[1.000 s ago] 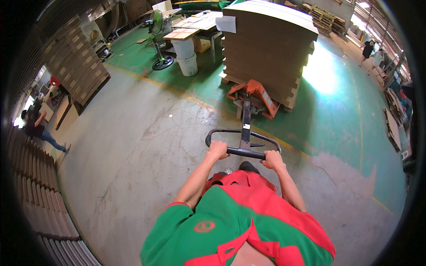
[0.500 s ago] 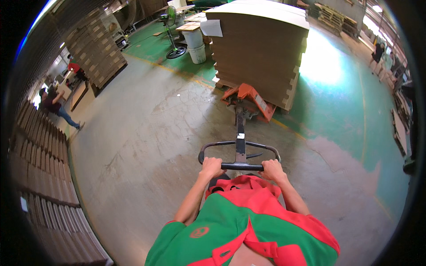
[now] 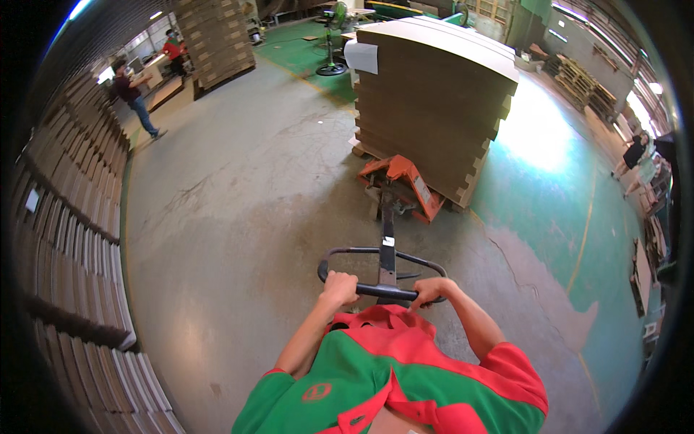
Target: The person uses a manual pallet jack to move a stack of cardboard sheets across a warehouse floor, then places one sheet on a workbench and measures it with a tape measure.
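One likely risk: load shift, from a sharp turn. Dim workshop (image 3: 582,43); grey-and-green floor (image 3: 217,181), cracked at right. Tall brown stack of notched sheets (image 3: 434,94) sits far centre, on orange metal pallet jack (image 3: 401,168); black looped handle (image 3: 387,291) near, left hand (image 3: 340,288) and right hand (image 3: 430,290) clamped round its bar.

Green shirt (image 3: 361,362), red panels (image 3: 390,343), round emblem (image 3: 316,392)
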{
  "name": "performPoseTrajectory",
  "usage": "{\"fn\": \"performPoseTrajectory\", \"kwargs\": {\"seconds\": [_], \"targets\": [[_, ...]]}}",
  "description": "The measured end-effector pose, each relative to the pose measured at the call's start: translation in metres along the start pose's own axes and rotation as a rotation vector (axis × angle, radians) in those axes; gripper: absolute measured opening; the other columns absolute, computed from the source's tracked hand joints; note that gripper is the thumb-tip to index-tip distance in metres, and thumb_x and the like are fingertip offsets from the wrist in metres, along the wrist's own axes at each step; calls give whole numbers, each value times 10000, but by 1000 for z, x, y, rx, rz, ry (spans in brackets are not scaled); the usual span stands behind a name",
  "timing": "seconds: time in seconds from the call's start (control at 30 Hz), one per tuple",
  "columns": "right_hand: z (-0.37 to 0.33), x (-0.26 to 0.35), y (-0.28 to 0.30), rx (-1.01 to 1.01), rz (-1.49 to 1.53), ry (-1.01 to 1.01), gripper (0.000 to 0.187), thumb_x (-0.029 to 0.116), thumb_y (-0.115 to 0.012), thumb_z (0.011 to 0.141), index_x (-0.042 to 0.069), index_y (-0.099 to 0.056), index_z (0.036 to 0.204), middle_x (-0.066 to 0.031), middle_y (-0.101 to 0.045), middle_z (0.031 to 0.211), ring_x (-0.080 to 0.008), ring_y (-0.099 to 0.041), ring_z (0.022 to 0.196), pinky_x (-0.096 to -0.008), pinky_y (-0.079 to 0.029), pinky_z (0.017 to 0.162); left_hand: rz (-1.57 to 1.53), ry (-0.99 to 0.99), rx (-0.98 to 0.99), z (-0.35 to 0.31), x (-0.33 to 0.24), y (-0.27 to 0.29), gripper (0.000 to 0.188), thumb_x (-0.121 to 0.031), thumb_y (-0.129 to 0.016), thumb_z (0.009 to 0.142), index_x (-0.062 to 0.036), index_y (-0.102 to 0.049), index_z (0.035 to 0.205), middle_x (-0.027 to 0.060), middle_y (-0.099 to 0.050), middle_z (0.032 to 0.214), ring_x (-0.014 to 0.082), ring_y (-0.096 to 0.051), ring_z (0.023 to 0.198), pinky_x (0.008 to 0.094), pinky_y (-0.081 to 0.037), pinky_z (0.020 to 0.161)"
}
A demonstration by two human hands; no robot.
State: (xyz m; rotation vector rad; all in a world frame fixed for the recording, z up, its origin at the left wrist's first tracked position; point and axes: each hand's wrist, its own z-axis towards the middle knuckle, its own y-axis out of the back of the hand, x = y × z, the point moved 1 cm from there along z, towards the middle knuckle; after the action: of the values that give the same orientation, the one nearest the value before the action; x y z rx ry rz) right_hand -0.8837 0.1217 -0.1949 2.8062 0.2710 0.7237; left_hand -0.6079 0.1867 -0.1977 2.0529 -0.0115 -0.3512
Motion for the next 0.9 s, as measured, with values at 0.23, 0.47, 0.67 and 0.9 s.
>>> {"fn": "performPoseTrajectory", "kwargs": {"seconds": [0.23,0.47,0.67,0.9], "targets": [[-44,-53,-38,-430,-247,-151,586,593,-716,682,56,-745,912,-215,-708,940,-394,-680,901,-476,-543,813,-37,164,-57,-12,-74,-5,329,-378,-790,699,-97,-737,860,140,-724,890,302,-690,912,430,-467,835],[-127,-67,-71,-415,-299,-83,528,535,-729,684,60,-745,913,-218,-706,942,-388,-681,904,-470,-544,816,-91,189,-66,-67,-164,-12,325,-391,-792,680,-101,-751,822,134,-727,844,297,-699,859,408,-465,797],[-184,-85,-93,-386,-391,-138,504,508,-732,688,76,-750,948,-210,-709,995,-393,-680,950,-480,-536,850,-155,186,-120,-105,-225,-25,240,-319,-753,694,-104,-733,797,136,-714,799,317,-696,829,417,-452,797],[-207,-60,-154,-310,-438,58,548,545,-743,707,8,-719,810,-245,-694,885,-383,-682,860,-463,-519,751,-194,253,-259,-197,-255,-27,539,-565,-780,656,-96,-726,917,119,-707,890,301,-669,922,450,-431,923]]}}
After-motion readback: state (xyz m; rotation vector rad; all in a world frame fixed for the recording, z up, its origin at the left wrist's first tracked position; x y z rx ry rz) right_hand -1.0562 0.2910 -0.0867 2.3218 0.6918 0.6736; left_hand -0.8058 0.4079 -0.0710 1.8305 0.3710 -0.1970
